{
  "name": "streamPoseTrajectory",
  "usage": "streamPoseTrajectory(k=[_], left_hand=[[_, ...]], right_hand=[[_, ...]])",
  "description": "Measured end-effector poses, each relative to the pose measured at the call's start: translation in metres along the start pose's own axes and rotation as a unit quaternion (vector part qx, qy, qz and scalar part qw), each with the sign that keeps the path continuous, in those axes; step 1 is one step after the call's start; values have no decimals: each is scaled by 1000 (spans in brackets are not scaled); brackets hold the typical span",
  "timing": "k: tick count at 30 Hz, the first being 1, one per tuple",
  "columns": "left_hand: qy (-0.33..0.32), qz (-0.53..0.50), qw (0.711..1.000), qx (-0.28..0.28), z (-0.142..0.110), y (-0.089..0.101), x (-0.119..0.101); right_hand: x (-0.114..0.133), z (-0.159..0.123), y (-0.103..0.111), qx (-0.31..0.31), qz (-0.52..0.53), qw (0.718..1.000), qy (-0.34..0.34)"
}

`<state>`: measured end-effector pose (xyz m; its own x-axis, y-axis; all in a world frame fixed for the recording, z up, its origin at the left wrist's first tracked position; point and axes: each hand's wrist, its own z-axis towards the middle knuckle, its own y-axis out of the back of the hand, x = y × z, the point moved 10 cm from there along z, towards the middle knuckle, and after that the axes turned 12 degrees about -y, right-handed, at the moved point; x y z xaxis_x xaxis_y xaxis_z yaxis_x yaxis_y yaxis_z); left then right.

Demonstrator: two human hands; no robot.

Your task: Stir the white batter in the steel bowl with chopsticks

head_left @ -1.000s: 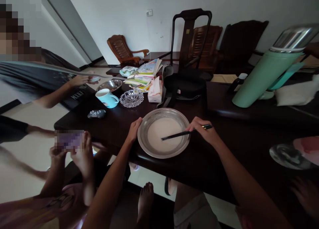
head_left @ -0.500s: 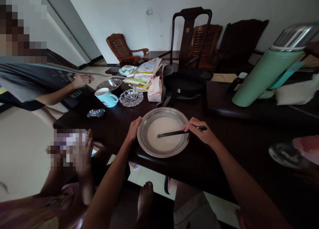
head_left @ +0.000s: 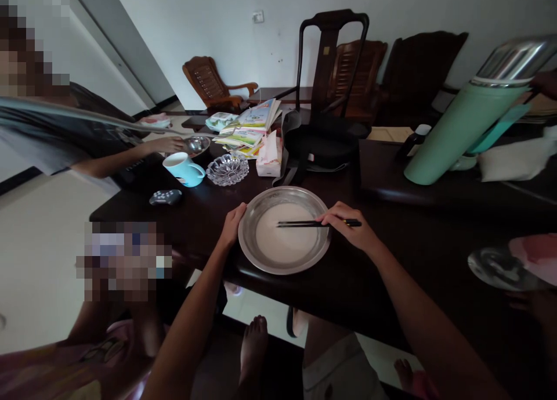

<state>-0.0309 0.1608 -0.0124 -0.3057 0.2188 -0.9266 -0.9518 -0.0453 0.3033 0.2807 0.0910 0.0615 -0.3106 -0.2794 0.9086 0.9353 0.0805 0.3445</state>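
A round metal basin (head_left: pixel 250 246) stands on the dark table near its front edge. Whitish liquid (head_left: pixel 282 243) covers its bottom. My left hand (head_left: pixel 234 224) grips the basin's left rim, the thumb side resting at the edge. Over the right rim, my right hand (head_left: pixel 343 223) is closed around a pair of black chopsticks (head_left: pixel 300 223). Their tips point left and reach into the liquid near the middle of the basin.
Beyond the basin are a light blue mug (head_left: pixel 185 169), a glass dish (head_left: pixel 227 170), a game controller (head_left: pixel 166 197), a tissue pack (head_left: pixel 270 156) and books (head_left: pixel 252 124). A green thermos (head_left: pixel 465 127) stands at right. One person reaches toward a metal bowl (head_left: pixel 198 145); another sits at lower left.
The chopstick tips have moved slightly away from me in the liquid. At the far left, the standing person's hand has moved right to the metal bowl. My left hand stays on the rim.
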Motion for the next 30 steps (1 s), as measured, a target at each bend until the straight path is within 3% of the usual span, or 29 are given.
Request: streamPoseTrajectory(k=[4, 6, 10, 13, 16, 19, 21, 23, 27, 30], left_hand=[[5, -2, 1000, -8, -1, 1, 0], [4, -8, 1000, -5, -1, 0, 0], [-1, -6, 1000, -6, 0, 0, -1], [-1, 3, 1000, -11, 1, 1, -1], [5, 5, 1000, -6, 1, 0, 1], [0, -1, 1000, -4, 1, 0, 1], [-3, 2, 1000, -7, 1, 1, 1], [0, 5, 1000, -5, 1, 1, 2], [1, 10, 1000, -7, 1, 1, 0], [3, 6, 1000, -2, 0, 0, -3]], right_hand=[[-7, -1, 26, -66, 74, 995, -22], [-7, -1, 19, -34, 94, 995, -26], [-1, 0, -6, 36, 15, 999, -1], [-3, 1, 11, -42, -2, 999, 0], [-10, -2, 33, -107, 63, 992, -21], [-9, -2, 21, -55, 97, 994, -23], [-3, -1, 2, 0, 57, 998, -8], [1, -1, -4, 6, 8, 1000, 10], [-3, -1, 24, -90, 39, 995, -6], [-9, -1, 27, -79, 114, 990, -27]])
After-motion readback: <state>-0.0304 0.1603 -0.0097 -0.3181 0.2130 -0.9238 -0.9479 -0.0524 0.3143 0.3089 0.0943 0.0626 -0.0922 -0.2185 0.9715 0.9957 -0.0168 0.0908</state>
